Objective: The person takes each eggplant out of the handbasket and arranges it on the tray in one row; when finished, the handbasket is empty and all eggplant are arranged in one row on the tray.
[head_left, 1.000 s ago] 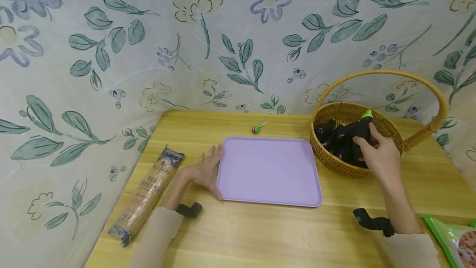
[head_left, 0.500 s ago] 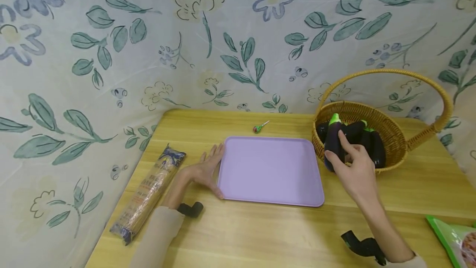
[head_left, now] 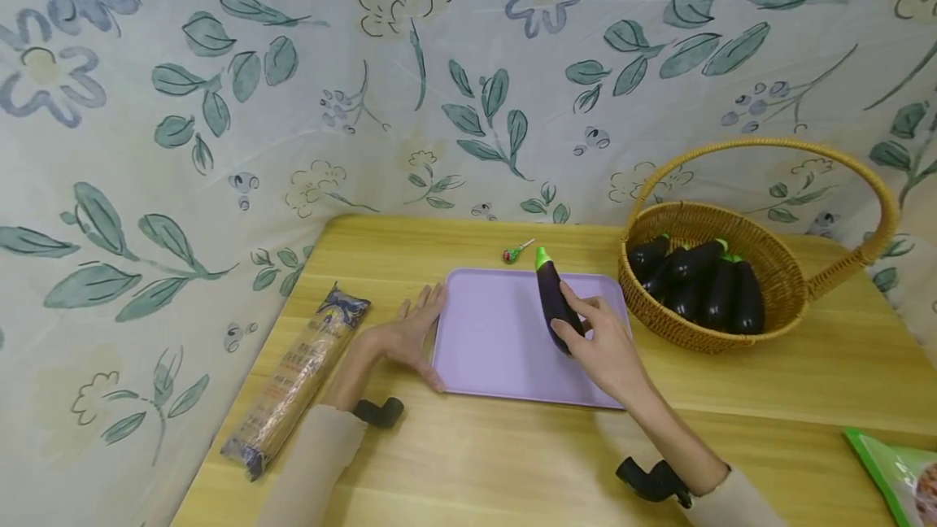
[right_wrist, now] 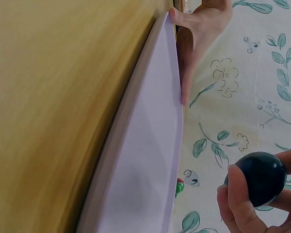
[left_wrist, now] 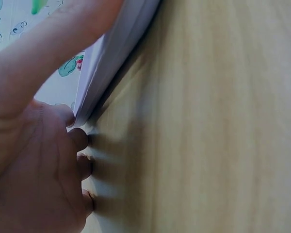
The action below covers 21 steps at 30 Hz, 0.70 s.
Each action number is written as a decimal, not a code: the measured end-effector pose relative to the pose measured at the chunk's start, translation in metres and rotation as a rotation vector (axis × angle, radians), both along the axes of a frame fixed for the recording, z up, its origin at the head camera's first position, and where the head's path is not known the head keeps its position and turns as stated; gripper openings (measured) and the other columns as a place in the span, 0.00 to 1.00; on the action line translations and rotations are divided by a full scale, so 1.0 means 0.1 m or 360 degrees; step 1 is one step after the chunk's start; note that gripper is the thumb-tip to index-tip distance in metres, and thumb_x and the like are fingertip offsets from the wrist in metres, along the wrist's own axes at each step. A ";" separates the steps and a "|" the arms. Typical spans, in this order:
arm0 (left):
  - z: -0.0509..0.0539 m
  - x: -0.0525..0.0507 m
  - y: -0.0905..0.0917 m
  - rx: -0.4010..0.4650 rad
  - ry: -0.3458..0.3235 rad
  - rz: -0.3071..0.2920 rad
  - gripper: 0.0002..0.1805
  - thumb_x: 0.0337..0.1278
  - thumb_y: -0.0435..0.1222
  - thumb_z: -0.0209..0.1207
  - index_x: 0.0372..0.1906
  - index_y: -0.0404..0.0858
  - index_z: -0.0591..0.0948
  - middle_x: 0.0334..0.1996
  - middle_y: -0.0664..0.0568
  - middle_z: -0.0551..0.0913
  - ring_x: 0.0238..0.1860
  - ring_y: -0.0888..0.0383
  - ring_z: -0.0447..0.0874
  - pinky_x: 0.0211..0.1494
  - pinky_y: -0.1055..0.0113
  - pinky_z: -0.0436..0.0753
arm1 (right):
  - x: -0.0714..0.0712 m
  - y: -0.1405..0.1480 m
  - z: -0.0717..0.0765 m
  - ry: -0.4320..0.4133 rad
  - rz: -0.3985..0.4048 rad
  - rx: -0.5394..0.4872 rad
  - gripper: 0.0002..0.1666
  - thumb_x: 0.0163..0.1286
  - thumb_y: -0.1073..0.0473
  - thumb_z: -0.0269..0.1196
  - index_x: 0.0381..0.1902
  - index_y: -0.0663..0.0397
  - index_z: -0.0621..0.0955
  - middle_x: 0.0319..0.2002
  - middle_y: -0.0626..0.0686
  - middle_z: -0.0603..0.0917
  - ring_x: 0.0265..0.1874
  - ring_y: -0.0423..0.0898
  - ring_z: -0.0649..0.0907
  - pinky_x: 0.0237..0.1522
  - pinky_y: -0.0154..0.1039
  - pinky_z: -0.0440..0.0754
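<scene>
My right hand (head_left: 603,340) grips a dark purple eggplant (head_left: 554,299) by its lower part, above the right half of a lilac tray (head_left: 490,332). The eggplant's green stem end points up and away; the right wrist view shows its rounded dark end (right_wrist: 262,178) between thumb and fingers, apart from the tray. At the tray's left edge rests my left hand (head_left: 408,340), fingers spread and thumb near the front corner. In the left wrist view its fingertips (left_wrist: 80,139) touch the tabletop beside the tray's side.
A wicker basket (head_left: 786,324) with a tall handle stands at the right, with several eggplants (head_left: 703,283) inside. A lollipop (head_left: 512,252) lies behind the tray. Left of the left arm lies a packet of dry noodles (head_left: 296,376). A green-edged bag (head_left: 896,474) is at the lower right.
My right hand has lifted the eggplant out of the basket and carried it left over the tray. The left hand has stayed at the tray's left edge.
</scene>
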<state>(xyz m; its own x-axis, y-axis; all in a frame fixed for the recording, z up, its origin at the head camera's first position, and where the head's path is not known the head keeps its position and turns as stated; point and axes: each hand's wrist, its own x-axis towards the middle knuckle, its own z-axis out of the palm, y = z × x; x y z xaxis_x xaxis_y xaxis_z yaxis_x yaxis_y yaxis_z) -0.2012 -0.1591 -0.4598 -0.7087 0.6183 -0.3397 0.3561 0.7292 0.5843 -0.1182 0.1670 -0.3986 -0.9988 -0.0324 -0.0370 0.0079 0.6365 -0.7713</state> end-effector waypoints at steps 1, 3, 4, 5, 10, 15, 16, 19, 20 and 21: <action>0.00 0.00 0.00 -0.0002 -0.0004 0.0000 0.90 0.28 0.55 0.85 0.81 0.36 0.25 0.82 0.38 0.21 0.82 0.42 0.14 0.82 0.39 0.22 | -0.02 -0.04 -0.02 -0.0021 0.0011 -0.0020 0.37 0.75 0.51 0.62 0.79 0.48 0.67 0.60 0.66 0.77 0.45 0.53 0.80 0.31 0.33 0.80; 0.00 0.01 0.00 -0.0004 -0.0007 0.0000 0.91 0.27 0.55 0.85 0.81 0.36 0.25 0.82 0.38 0.20 0.82 0.42 0.14 0.82 0.39 0.21 | -0.06 -0.13 -0.07 -0.0052 0.0027 -0.0055 0.37 0.74 0.52 0.63 0.78 0.48 0.68 0.60 0.66 0.78 0.44 0.52 0.80 0.30 0.33 0.81; 0.00 0.01 0.00 -0.0006 -0.0008 0.0001 0.91 0.27 0.55 0.85 0.81 0.36 0.25 0.82 0.39 0.20 0.82 0.42 0.14 0.82 0.39 0.21 | -0.08 -0.17 -0.09 -0.0066 0.0031 -0.0071 0.37 0.74 0.53 0.63 0.78 0.47 0.68 0.59 0.66 0.79 0.43 0.51 0.80 0.31 0.33 0.81; 0.00 0.01 -0.01 -0.0003 -0.0006 0.0002 0.91 0.27 0.55 0.85 0.81 0.36 0.25 0.82 0.38 0.20 0.82 0.42 0.14 0.82 0.39 0.21 | -0.09 -0.21 -0.11 -0.0078 0.0038 -0.0089 0.37 0.73 0.53 0.64 0.78 0.47 0.69 0.59 0.66 0.79 0.42 0.50 0.81 0.31 0.33 0.82; -0.03 0.01 0.00 -0.0012 0.0025 -0.0009 0.91 0.27 0.56 0.85 0.81 0.35 0.25 0.82 0.38 0.21 0.83 0.41 0.15 0.82 0.38 0.23 | -0.17 -0.46 -0.24 -0.0165 0.0063 -0.0198 0.37 0.72 0.53 0.65 0.77 0.46 0.71 0.56 0.66 0.80 0.32 0.45 0.84 0.31 0.35 0.84; -0.07 0.00 0.00 -0.0008 0.0066 -0.0030 0.90 0.27 0.57 0.84 0.82 0.35 0.26 0.83 0.37 0.22 0.83 0.40 0.17 0.83 0.37 0.24 | -0.19 -0.74 -0.37 -0.0185 0.0092 -0.0256 0.34 0.72 0.53 0.65 0.74 0.50 0.74 0.52 0.64 0.81 0.26 0.44 0.85 0.27 0.33 0.84; -0.07 0.00 0.00 -0.0002 0.0060 -0.0023 0.91 0.27 0.57 0.84 0.82 0.36 0.26 0.83 0.38 0.22 0.83 0.40 0.17 0.83 0.38 0.24 | -0.20 -0.79 -0.40 -0.0176 0.0103 -0.0258 0.33 0.72 0.54 0.65 0.73 0.52 0.74 0.51 0.65 0.81 0.25 0.44 0.85 0.26 0.34 0.84; -0.07 0.00 0.00 0.0010 0.0043 -0.0006 0.91 0.27 0.57 0.85 0.82 0.37 0.25 0.83 0.38 0.22 0.83 0.42 0.16 0.83 0.39 0.23 | -0.22 -0.92 -0.46 -0.0137 0.0123 -0.0240 0.32 0.72 0.54 0.65 0.71 0.56 0.76 0.48 0.64 0.82 0.25 0.45 0.85 0.26 0.35 0.85; -0.08 0.00 0.00 0.0006 0.0041 -0.0005 0.91 0.28 0.57 0.84 0.82 0.38 0.24 0.83 0.39 0.22 0.83 0.43 0.15 0.83 0.40 0.22 | -0.24 -0.96 -0.48 -0.0105 0.0123 -0.0216 0.31 0.72 0.54 0.66 0.70 0.57 0.77 0.48 0.64 0.83 0.27 0.45 0.84 0.28 0.35 0.84; -0.08 0.00 -0.01 0.0007 0.0040 -0.0004 0.91 0.28 0.57 0.84 0.82 0.38 0.24 0.83 0.39 0.22 0.83 0.43 0.15 0.83 0.40 0.22 | -0.25 -0.99 -0.50 -0.0073 0.0121 -0.0186 0.31 0.71 0.54 0.66 0.69 0.58 0.77 0.48 0.65 0.83 0.30 0.46 0.84 0.30 0.35 0.84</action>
